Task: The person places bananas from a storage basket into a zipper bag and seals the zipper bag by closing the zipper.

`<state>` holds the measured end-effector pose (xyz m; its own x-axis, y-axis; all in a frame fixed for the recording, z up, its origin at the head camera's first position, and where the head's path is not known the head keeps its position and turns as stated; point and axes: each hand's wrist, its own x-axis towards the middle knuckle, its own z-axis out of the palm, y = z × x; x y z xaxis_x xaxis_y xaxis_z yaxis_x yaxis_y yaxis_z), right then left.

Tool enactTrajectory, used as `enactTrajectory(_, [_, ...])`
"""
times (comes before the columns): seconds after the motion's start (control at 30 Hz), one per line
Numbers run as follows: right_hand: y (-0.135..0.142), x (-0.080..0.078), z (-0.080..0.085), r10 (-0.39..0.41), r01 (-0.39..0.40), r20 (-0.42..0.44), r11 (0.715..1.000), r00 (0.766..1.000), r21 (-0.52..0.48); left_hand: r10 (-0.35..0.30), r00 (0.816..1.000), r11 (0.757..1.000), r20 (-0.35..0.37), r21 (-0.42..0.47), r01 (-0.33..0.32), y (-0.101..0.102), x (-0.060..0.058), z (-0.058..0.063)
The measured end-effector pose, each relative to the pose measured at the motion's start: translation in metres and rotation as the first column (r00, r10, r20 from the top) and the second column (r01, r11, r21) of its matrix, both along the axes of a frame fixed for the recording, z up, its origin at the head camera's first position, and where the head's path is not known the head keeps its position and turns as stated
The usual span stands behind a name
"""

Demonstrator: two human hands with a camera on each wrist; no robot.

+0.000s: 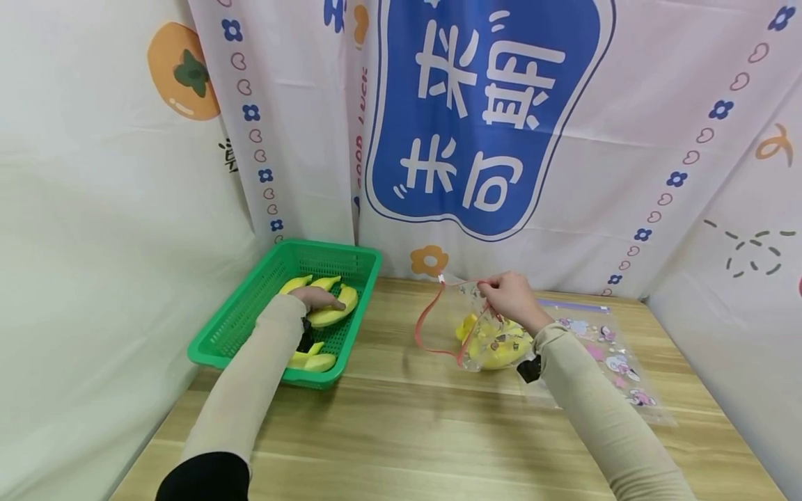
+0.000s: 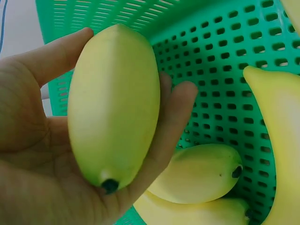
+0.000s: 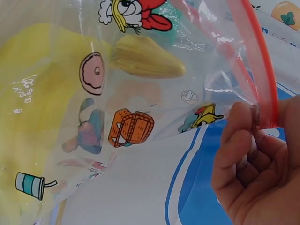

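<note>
Inside the green basket [image 1: 360, 261], my left hand [image 1: 316, 298] grips a yellow banana [image 2: 115, 108], thumb on one side and fingers curled round the other. More bananas [image 2: 201, 173] lie about it in the basket. At the right, my right hand [image 1: 512, 299] pinches the red-edged mouth of a clear zip bag [image 3: 131, 98] printed with small food and cartoon pictures. The bag's mouth gapes to the left. Yellow bananas [image 1: 498, 346] show through the plastic, resting low in the bag.
A second clear bag [image 1: 617, 362] with a purple zip and pink prints lies flat on the wooden table [image 1: 401, 424], partly behind the right forearm. A printed cloth [image 1: 313, 139] hangs along the table's back edge, and white sheeting [image 1: 94, 243] closes the left side.
</note>
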<state>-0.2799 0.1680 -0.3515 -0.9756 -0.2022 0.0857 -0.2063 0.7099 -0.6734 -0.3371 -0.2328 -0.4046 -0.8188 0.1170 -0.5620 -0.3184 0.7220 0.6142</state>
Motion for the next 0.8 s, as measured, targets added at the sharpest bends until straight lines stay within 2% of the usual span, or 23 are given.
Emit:
enactTrajectory(0.17, [0.001,0.0,-0.001,-0.006,0.006,-0.003,1.0,1.0,-0.005,-0.045,0.999,0.999,-0.02,0.002,0.045,-0.008,-0.004,0.001])
enactTrajectory(0.23, [0.001,0.0,-0.001,-0.008,0.008,-0.008,1.0,1.0,-0.006,-0.032,0.999,0.999,-0.02,0.041,0.033,-0.011,-0.004,0.002])
enactTrajectory(0.3, [0.002,0.0,-0.001,-0.002,0.002,-0.015,1.0,1.0,0.0,0.01,0.999,0.997,-0.039,0.071,-0.007,-0.014,-0.004,0.002])
enactTrajectory(0.4, [0.001,-0.001,-0.002,-0.002,0.003,-0.019,1.0,1.0,0.003,0.094,0.995,0.981,-0.028,0.174,-0.087,-0.018,-0.003,0.001])
enactTrajectory(0.5, [0.001,-0.001,-0.002,-0.006,0.006,-0.012,1.0,1.0,-0.004,0.12,0.992,0.963,-0.026,0.245,-0.11,-0.022,-0.001,0.002])
enactTrajectory(0.67, [0.002,-0.001,-0.003,-0.005,0.005,-0.008,1.0,1.0,-0.009,0.078,0.996,0.943,-0.051,0.327,-0.057,-0.027,0.0,0.008])
enactTrajectory(0.73, [0.002,-0.001,-0.003,-0.004,0.004,-0.006,1.0,1.0,-0.007,0.047,0.995,0.94,-0.091,0.341,-0.014,-0.028,0.001,0.011])
enactTrajectory(0.8, [0.002,-0.001,-0.003,-0.004,0.004,-0.005,1.0,1.0,-0.006,0.045,0.99,0.935,-0.134,0.354,0.006,-0.028,0.004,0.014])
